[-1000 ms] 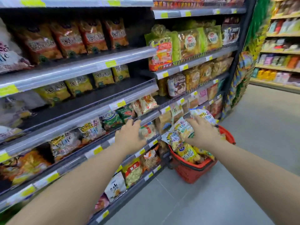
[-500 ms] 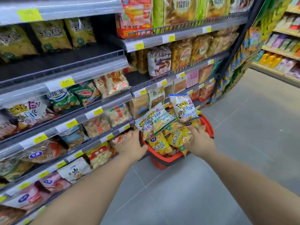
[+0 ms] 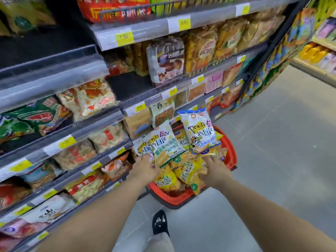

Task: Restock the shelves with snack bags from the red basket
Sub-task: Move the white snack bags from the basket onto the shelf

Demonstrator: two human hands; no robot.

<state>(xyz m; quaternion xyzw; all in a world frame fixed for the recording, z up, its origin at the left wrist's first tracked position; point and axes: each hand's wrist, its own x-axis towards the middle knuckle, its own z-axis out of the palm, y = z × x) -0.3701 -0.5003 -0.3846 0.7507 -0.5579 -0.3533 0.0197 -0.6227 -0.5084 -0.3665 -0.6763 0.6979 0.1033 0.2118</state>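
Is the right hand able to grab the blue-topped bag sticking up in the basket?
Probably yes. The right hand is at the yellow bags just below it, and the blue-topped bag stands atop the pile in the basket with nothing covering it.

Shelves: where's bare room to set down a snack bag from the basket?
Widest bare patch: the dark shelf between the orange-brown packs and the cake bag. Another: the upper-left shelf, in front of the gold bags. The lower shelves are packed, and the red basket is heaped.
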